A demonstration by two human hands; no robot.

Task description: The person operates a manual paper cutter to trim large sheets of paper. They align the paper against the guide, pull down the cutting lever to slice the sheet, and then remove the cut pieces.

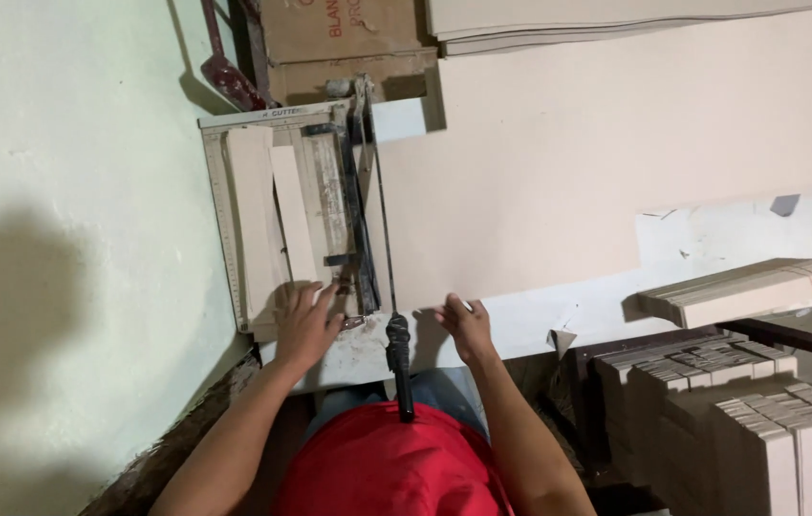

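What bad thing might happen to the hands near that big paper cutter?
The left hand lies flat on the cutter bed close to the blade arm, so fingers might get nicked. The right hand only lightly steadies the big cardboard sheet, so it might slip and cut crooked.

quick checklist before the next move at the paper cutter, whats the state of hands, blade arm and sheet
1. Left hand flat on the strips on the cutter bed: ok.
2. Right hand on the near edge of the large sheet: ok.
3. Both hands off the blade arm handle: ok.
4. Blade arm down along the bed: ok.
5. Fingers clear of the cutting edge: cannot tell.
6. Sheet square against the ruler: cannot tell.
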